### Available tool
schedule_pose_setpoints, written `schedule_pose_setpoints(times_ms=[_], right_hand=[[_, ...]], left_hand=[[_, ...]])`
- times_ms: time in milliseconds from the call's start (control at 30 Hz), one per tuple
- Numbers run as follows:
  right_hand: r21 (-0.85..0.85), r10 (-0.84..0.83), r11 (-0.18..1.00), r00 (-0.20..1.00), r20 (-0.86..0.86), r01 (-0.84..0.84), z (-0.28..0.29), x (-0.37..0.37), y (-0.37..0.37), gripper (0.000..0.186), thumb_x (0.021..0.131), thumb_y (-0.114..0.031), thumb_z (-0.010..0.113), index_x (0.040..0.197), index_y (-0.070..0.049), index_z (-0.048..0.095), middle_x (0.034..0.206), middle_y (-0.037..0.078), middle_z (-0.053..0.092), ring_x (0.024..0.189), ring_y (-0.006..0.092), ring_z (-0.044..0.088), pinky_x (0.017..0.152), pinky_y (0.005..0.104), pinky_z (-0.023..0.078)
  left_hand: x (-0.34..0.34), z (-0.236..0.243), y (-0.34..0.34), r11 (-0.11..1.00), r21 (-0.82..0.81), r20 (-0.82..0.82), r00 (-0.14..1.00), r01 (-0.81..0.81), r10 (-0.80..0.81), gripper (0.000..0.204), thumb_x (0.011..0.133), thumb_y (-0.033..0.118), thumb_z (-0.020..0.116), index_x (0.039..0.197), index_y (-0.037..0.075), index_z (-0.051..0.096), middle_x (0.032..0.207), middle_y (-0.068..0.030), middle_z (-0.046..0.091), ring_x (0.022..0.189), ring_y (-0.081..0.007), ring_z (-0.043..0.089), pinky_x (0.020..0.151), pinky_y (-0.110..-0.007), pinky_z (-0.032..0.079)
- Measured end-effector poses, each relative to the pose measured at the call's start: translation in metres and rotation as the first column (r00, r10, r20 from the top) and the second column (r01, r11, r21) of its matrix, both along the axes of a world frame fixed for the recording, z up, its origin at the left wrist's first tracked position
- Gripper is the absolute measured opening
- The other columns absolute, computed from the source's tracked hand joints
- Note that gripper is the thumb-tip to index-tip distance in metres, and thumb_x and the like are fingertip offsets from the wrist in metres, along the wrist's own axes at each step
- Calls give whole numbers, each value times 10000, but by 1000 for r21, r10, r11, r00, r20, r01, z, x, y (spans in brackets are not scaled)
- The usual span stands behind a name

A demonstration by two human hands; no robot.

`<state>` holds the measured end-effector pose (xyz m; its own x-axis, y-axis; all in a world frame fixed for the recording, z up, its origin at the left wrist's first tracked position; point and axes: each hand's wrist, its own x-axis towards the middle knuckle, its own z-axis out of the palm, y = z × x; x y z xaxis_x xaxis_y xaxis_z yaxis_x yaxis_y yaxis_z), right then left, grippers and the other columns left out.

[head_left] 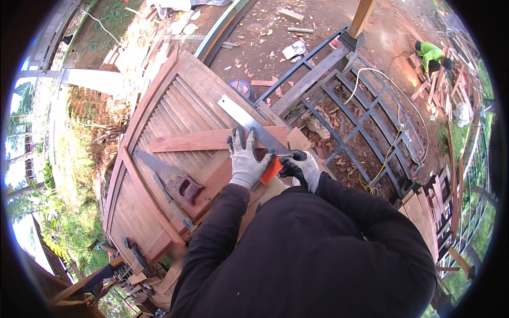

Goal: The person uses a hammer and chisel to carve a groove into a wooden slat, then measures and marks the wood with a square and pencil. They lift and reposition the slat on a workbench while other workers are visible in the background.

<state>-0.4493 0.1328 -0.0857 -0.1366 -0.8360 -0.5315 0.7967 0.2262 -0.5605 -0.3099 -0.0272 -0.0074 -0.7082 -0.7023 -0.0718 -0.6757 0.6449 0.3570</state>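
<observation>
My left hand [245, 161], in a pale grey glove with dark fingertips, lies with its fingers spread on a reddish wooden strip [193, 141]. Its fingertips reach the metal blade of a try square [237, 113], which crosses the strip at a slant. The square's orange handle [271, 170] sits between my two hands. My right hand [305, 168], gloved too, is closed by the lower end of the blade; what its fingers pinch is hidden. Left of my left hand, a handsaw [168, 172] with a brown handle rests on a slatted wooden panel [204, 87].
Beside the saw lies a narrow dark tool [161, 186]. A clamp-like dark tool [136, 253] is at the panel's lower left. To the right stands a dark metal grid frame [344, 108], with wood scraps around it. A person in green [432, 54] bends down far right.
</observation>
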Motion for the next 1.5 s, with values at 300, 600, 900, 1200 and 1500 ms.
schedule_pose_setpoints(times_ms=[300, 600, 900, 1200, 1500], right_hand=[[10, 4, 1000, 995, 103, -6, 4, 4, -7, 319, 980, -231, 689, 1199, -5, 636, 1014, 122, 710, 825, 233, 729, 735, 362, 622], [26, -38, 999, 989, 141, 35, 23, 2, -26, 304, 967, -219, 707, 1105, 48, 668, 936, 147, 726, 834, 234, 728, 762, 323, 597], [18, -64, 998, 991, 115, 63, 7, 7, -26, 274, 947, -215, 735, 1051, 36, 702, 925, 105, 729, 812, 187, 711, 734, 309, 592], [22, -81, 997, 995, 58, 80, 19, 7, -28, 313, 908, -250, 784, 997, 43, 720, 861, 122, 738, 755, 194, 717, 693, 297, 585], [14, -80, 997, 993, 92, 79, 8, 8, -32, 330, 903, -280, 790, 1007, 26, 724, 875, 125, 742, 756, 202, 721, 699, 305, 592]], left_hand=[[-4, -1, -4, 997, -16, 89, 994, 72, -71, 869, 902, 488, 627, 1566, 28, 306, 1666, -230, 127, 1544, -431, 43, 1235, -563, 10], [0, 23, -20, 961, 140, 316, 909, 240, -273, 1055, 811, 575, 710, 1613, 107, 208, 1680, -227, 37, 1529, -490, -36, 1221, -602, 11], [-5, 29, -16, 960, 151, 331, 903, 235, -273, 1141, 695, 634, 780, 1608, 192, 258, 1673, -248, 13, 1514, -523, -83, 1204, -638, -31], [-6, 32, -16, 961, 135, 359, 892, 240, -274, 1116, 702, 573, 785, 1618, 259, 230, 1681, -226, 0, 1528, -496, -52, 1217, -615, -15], [-9, 34, -15, 963, 135, 337, 903, 232, -264, 1127, 678, 505, 837, 1611, 237, 264, 1682, -222, 5, 1523, -510, -27, 1220, -613, 41]])
